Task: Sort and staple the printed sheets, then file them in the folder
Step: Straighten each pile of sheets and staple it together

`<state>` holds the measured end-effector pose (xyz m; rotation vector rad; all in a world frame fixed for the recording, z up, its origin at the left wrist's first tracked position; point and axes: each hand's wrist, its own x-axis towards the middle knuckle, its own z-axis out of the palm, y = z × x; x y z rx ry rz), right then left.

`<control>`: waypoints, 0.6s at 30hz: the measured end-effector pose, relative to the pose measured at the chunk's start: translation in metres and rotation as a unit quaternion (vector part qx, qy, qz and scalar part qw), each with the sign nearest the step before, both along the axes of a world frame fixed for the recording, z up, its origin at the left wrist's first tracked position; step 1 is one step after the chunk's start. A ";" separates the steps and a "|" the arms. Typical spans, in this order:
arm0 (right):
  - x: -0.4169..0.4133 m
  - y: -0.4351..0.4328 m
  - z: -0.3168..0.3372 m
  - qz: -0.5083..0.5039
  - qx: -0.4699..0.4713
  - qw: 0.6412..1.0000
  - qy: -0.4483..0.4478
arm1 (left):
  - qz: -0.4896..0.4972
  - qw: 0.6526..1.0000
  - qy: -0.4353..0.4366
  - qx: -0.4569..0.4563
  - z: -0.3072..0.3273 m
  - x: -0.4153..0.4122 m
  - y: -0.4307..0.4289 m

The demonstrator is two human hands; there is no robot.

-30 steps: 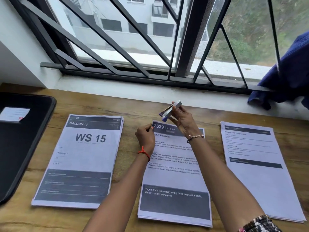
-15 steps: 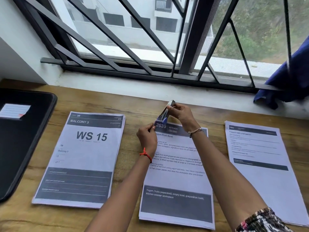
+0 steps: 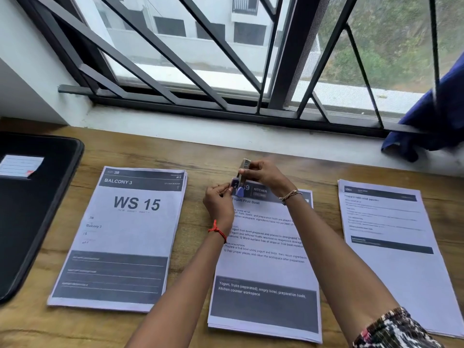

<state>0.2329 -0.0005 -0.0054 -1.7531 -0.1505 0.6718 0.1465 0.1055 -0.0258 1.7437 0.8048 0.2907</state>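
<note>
Clamping stapler in right grip, nose down at kitchen stack top-left corner; pinching that corner with left grip just below. Left of grips: WS 15 stack, folder beyond. Right: third stack.

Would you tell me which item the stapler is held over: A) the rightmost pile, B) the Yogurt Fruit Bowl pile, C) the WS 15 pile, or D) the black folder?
B: the right hand grips the stapler at the top left corner of the Yogurt Fruit Bowl pile.
</note>
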 end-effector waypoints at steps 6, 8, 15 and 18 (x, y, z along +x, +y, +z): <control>-0.001 0.002 0.006 0.040 -0.049 0.998 -0.024 | 0.002 1.000 -0.007 -0.028 0.006 -0.001 -0.002; -0.002 0.003 0.007 0.044 -0.047 0.998 -0.024 | -0.002 0.999 -0.011 -0.041 0.009 -0.002 -0.002; -0.006 0.006 -0.004 0.016 0.009 1.000 -0.019 | -0.168 0.984 0.027 -0.045 0.016 -0.005 0.012; -0.007 0.006 -0.004 0.009 0.034 0.999 -0.010 | -0.249 0.964 0.078 -0.050 0.014 0.003 0.025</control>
